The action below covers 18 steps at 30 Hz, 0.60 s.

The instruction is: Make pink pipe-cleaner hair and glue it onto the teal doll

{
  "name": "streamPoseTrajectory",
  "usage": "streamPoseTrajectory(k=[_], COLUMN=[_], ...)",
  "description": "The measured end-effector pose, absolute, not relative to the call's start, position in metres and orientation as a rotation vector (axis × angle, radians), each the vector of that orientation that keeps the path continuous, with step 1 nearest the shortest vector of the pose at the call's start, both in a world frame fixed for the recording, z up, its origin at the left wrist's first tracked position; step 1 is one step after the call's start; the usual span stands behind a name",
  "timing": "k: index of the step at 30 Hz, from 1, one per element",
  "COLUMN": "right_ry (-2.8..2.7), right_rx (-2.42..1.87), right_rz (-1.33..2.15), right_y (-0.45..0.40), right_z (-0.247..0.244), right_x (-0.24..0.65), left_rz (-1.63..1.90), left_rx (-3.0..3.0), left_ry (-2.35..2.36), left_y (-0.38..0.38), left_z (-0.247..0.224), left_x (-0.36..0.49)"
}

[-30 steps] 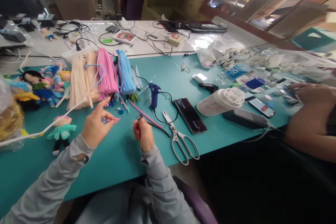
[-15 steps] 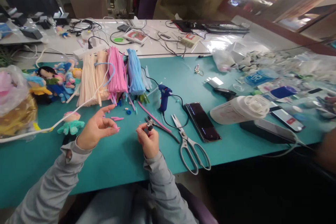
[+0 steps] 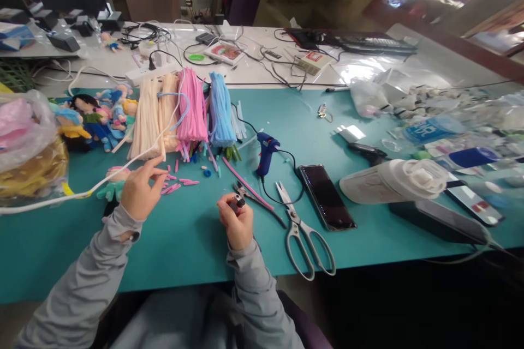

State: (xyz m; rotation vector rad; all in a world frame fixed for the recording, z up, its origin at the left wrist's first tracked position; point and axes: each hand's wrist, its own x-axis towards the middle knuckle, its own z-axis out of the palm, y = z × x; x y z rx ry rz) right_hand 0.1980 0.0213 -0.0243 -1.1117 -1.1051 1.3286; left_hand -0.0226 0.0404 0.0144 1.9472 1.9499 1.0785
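My left hand (image 3: 142, 190) hovers at the left of the small cut pink pieces (image 3: 189, 181), its fingers stretched and apart with nothing seen between them. Behind its wrist a small doll (image 3: 111, 192) with a teal collar is partly covered. My right hand (image 3: 237, 223) is closed on a small black-and-metal thing (image 3: 238, 201); most of it is hidden in the fist, so its kind does not show. Just beyond that hand lie dark-handled pliers (image 3: 262, 204) and a long pink fuzzy stem (image 3: 248, 182). Bundles of peach (image 3: 145, 120), pink (image 3: 191, 109) and blue stems (image 3: 221, 112) stand behind.
A blue glue gun (image 3: 267, 152) with its cord, open scissors (image 3: 301, 232), a phone (image 3: 327, 196) and a white tumbler (image 3: 393, 181) are on the right. Several dolls (image 3: 96, 117) and a plastic bag (image 3: 28, 142) sit left. A white cable (image 3: 102, 180) crosses the left side.
My left hand has drawn back to the left, and a pink piece seen at its thumb tip no longer shows there. My right hand stays closed on the dark thing. The view has shifted slightly.
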Motion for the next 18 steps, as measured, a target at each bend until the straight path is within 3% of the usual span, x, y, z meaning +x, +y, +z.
streamPoseTrajectory(k=[5,9,18], right_ry=[-1.099,-1.156,-1.410], right_rx=[-0.925,-0.847,-0.807], right_rz=[1.355,1.348,1.009], right_y=[0.021,0.020,0.019], right_z=[-0.026,-0.026,-0.021], right_x=[0.194,0.190,0.193], left_rz=[1.428,1.675,1.527], left_rx=[1.972,2.004,1.370], left_ry=[2.098,1.823,1.164], left_y=[0.038,0.026,-0.007], left_z=[0.017,0.009,-0.017], left_x=[-0.020,0.003,0.068])
